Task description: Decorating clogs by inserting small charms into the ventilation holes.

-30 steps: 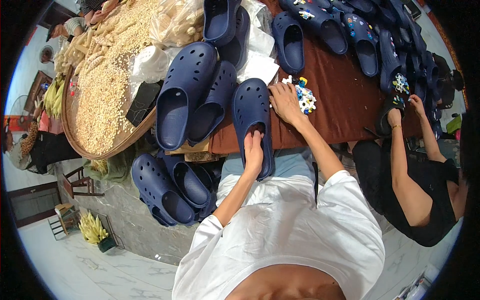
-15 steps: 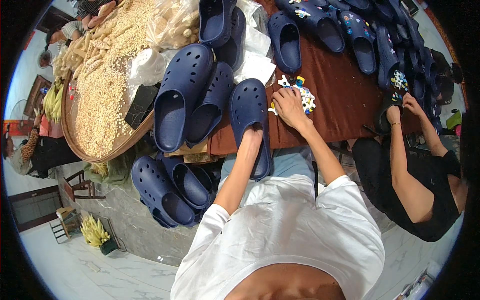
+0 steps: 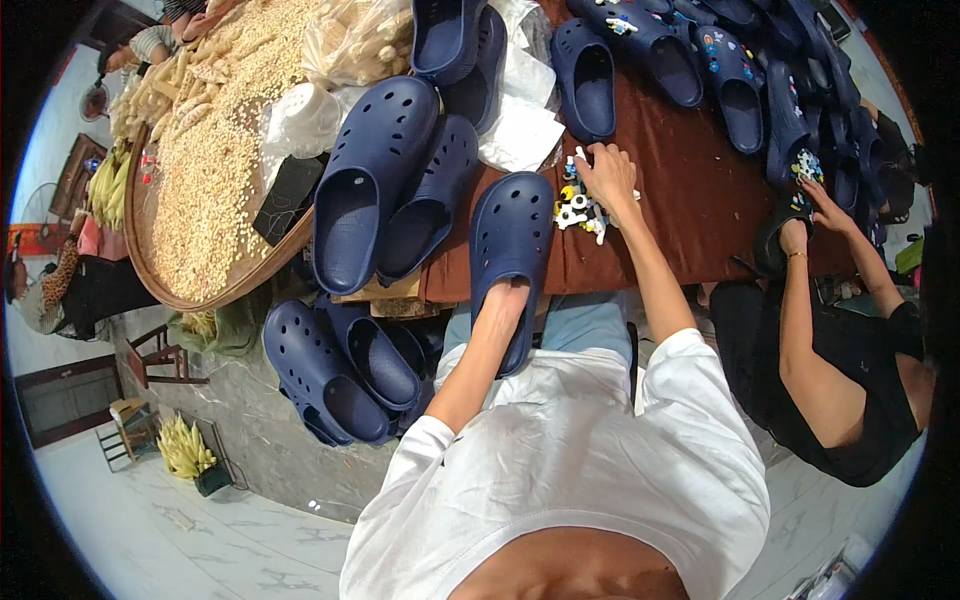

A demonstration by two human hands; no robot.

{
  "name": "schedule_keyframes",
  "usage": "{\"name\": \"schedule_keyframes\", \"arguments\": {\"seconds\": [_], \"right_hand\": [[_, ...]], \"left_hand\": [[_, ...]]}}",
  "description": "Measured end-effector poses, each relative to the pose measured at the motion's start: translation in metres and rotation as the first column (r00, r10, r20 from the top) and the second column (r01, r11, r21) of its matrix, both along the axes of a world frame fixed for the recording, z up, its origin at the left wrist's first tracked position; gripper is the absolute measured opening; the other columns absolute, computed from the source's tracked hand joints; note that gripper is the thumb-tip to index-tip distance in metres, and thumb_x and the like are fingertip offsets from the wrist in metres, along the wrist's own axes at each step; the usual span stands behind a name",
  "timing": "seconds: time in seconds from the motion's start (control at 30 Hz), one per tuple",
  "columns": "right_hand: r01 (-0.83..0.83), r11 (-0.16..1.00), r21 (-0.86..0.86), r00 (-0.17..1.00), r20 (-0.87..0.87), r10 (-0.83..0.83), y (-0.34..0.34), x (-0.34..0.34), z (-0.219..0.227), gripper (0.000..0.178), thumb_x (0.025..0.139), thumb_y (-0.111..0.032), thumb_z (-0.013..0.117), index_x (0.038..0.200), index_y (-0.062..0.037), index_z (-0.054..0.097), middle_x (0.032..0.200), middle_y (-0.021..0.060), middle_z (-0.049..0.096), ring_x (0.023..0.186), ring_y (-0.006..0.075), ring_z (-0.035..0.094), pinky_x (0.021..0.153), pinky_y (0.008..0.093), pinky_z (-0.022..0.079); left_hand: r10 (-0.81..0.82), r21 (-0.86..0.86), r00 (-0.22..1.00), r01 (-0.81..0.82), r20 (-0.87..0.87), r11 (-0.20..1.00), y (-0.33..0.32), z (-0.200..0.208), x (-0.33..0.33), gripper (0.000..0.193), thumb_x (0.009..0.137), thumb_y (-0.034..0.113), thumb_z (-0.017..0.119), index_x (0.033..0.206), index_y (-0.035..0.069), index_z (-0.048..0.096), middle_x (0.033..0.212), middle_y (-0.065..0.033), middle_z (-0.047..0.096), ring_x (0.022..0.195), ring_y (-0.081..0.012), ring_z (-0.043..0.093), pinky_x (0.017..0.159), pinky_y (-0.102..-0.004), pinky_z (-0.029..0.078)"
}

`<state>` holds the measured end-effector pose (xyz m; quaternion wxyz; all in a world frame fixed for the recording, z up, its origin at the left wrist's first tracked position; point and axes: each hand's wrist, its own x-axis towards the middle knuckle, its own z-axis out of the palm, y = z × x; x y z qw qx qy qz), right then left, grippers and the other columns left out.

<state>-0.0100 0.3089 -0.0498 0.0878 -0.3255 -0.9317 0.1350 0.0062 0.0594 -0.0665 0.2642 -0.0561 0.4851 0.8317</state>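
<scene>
A navy clog (image 3: 508,225) with round vent holes lies over the table's front edge, toe pointing away and heel near my lap. My left hand (image 3: 506,296) is pushed into it through the foot opening; its fingers are hidden inside the shoe. Just right of the toe is a small pile of shoe charms (image 3: 574,212) in white, yellow, black and blue. My right hand (image 3: 608,180) lies over the pile's far right side with fingers apart, its tips at the charms. Nothing is clearly gripped in it.
Navy clogs (image 3: 372,150) stand left of mine, and more clogs (image 3: 340,375) hang below the table's edge. A round tray of corn kernels (image 3: 205,230) fills the left. On the right, a co-worker's hands (image 3: 810,215) handle a dark clog. Decorated clogs (image 3: 735,85) cover the far right.
My right hand has moved from the middle of the charms to their far right side, uncovering more of the pile. My left hand stays inside the clog. The whole view has shifted slightly.
</scene>
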Motion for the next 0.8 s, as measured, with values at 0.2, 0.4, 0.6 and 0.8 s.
{"name": "schedule_keyframes", "arguments": {"seconds": [0.2, 0.4, 0.6, 0.8], "right_hand": [[0.031, 0.995, -0.09, 0.999, -0.035, -0.034, -0.002, -0.006, -0.001, 0.033, 0.081, -0.031, 0.065, 0.106, -0.0106, 0.07, 0.11, 0.0186, 0.064, 0.102, 0.0373, 0.058, 0.091, 0.0496, 0.044], [-0.092, 0.969, -0.23, 0.991, -0.119, 0.066, 0.002, -0.008, -0.011, 0.03, 0.076, -0.028, 0.07, 0.101, -0.0112, 0.071, 0.108, 0.0133, 0.067, 0.104, 0.0341, 0.058, 0.092, 0.05, 0.041], [-0.139, 0.948, -0.285, 0.99, -0.06, 0.127, -0.004, -0.016, -0.005, 0.025, 0.077, -0.029, 0.068, 0.091, -0.0074, 0.07, 0.095, 0.0144, 0.067, 0.091, 0.0326, 0.063, 0.084, 0.0476, 0.045], [-0.253, 0.915, -0.315, 0.924, -0.358, 0.132, -0.015, -0.001, 0.021, 0.021, 0.083, -0.017, 0.064, 0.099, -0.0054, 0.07, 0.091, 0.0117, 0.062, 0.086, 0.0294, 0.064, 0.078, 0.0382, 0.049]], "left_hand": [[-0.097, -0.085, 0.983, 0.084, -0.153, 0.993, 0.002, 0.004, -0.003, 0.027, 0.1, 0.008, 0.047, 0.126, 0.002, 0.054, 0.12, -0.0074, 0.06, 0.103, -0.0142, 0.06, 0.089, -0.028, 0.051], [-0.213, -0.177, 0.932, 0.166, -0.294, 0.97, 0.006, 0.007, -0.014, 0.028, 0.1, 0.007, 0.047, 0.127, 0.002, 0.054, 0.122, -0.0076, 0.06, 0.105, -0.0144, 0.06, 0.09, -0.0282, 0.051], [-0.315, -0.29, 0.856, 0.205, -0.41, 0.935, 0.038, 0.014, -0.05, 0.029, 0.1, 0.007, 0.047, 0.129, 0.002, 0.053, 0.123, -0.0077, 0.059, 0.106, -0.0146, 0.06, 0.092, -0.0284, 0.051], [-0.449, -0.398, 0.745, 0.265, -0.494, 0.878, 0.042, 0.015, -0.052, 0.03, 0.1, 0.007, 0.047, 0.13, 0.002, 0.052, 0.125, -0.0079, 0.059, 0.108, -0.0148, 0.06, 0.093, -0.0286, 0.051]]}}
